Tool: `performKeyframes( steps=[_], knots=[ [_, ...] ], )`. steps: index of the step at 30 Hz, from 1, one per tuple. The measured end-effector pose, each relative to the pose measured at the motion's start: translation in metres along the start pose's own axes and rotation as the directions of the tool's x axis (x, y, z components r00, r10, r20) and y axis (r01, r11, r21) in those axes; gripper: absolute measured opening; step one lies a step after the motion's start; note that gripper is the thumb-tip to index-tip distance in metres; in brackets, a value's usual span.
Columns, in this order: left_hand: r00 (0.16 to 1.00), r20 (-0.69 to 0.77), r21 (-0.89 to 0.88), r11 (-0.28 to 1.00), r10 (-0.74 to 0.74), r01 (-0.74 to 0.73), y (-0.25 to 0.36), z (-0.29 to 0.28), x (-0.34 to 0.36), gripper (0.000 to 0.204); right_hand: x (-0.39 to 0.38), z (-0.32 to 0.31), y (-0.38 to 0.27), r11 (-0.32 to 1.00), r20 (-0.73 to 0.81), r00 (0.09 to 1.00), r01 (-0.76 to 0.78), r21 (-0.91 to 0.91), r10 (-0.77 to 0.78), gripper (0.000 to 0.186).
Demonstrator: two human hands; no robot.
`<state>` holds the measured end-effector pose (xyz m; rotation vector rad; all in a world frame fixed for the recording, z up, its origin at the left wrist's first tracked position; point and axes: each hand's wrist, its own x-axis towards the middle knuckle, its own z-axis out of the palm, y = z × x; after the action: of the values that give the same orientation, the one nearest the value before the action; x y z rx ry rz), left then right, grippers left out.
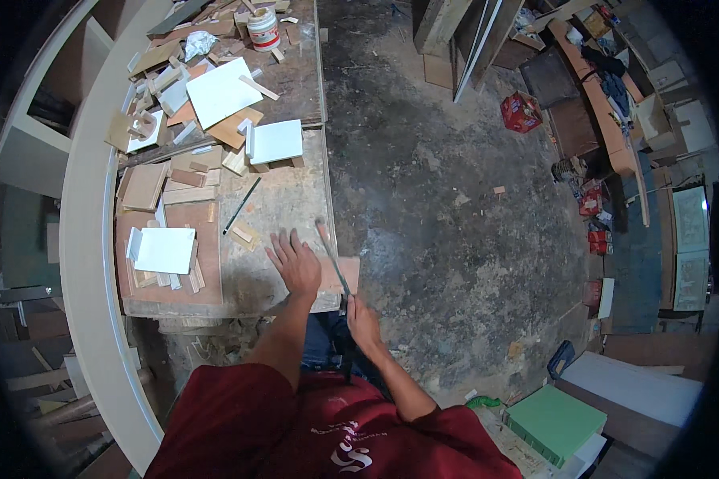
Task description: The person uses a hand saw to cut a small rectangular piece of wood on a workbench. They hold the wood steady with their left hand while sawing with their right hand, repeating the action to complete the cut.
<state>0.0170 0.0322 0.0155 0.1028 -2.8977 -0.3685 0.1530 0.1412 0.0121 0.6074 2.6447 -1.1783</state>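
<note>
At the near right corner of the workbench (284,199), a small, flat wood board (351,272) lies partly past the edge, pinkish brown, plain and straight-sided. Across it slants a tool (335,261), long, narrow and grey, with a reddish far end; the right hand (363,321) is closed around its near end. Fingers spread, palm down, the left hand (297,270) sits at the board's left side. The bench top is pale, scuffed and stained; a smooth white panel (164,251) rests on wood strips farther left. The right fist hides the tool's grip, and whether the left palm presses the board is hard to tell.
</note>
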Motion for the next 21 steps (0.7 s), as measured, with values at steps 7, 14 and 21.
performKeyframes(
  steps=[7, 14, 21],
  knots=[
    [0.997, 0.06, 0.002, 0.999, 0.049, -0.049, 0.0, 0.0, 0.0, 0.043, -0.013, 0.003, -0.01, 0.996, -0.064, 0.995, -0.075, 0.046, 0.078, 0.038],
    [0.988, -0.021, 0.119, 0.981, -0.155, 0.156, 0.01, 0.013, -0.011, 0.046, -0.009, -0.001, -0.009, 0.991, -0.027, 0.997, -0.063, 0.119, 0.067, 0.037],
    [0.983, -0.026, 0.127, 0.975, -0.181, 0.182, 0.007, 0.017, -0.011, 0.047, -0.036, 0.004, 0.014, 0.988, -0.013, 0.997, -0.07, 0.136, 0.072, 0.038]
  ],
)
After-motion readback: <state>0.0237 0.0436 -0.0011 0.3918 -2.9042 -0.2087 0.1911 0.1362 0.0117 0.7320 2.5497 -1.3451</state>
